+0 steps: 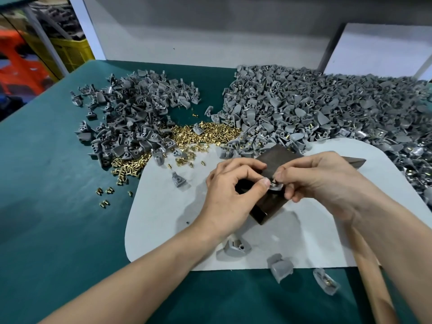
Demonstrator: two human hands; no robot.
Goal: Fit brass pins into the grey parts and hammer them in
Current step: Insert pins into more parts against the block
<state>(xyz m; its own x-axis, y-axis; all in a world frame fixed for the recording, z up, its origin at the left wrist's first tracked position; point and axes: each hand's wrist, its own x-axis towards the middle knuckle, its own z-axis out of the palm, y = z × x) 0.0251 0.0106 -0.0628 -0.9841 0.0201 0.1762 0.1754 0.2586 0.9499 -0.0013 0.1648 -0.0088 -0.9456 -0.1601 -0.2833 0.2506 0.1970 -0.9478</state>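
Left hand (231,190) is pinching one grey part (275,186) between thumb and forefinger, holding it on the top face of the dark metal block (280,157) in the middle of the white mat (163,218). Right hand (315,181) is pinching a brass pin (273,182) at the top of that part. The fingers are covering most of it, so I can't tell whether the pin is in the hole or only at its mouth. Neither hand is free.

I'm reading this as seating the pin, with hammering not yet begun. What I'd be watching:
- part sitting flat on the block, so steel is backing the hole
- pin going in square, not canted; a canted pin is likely bending or skidding under the blow
- pressing by finger until the pin is standing on its own
- left fingers gripping low on the part, clear of the pin head

The hammer's wooden handle (371,272) is lying under the right forearm, and its head (355,160) is probably the dark piece just right of the block, so the reach is short.

The loose pin heap (203,134) is lying at the mat's far edge, between the two grey piles.
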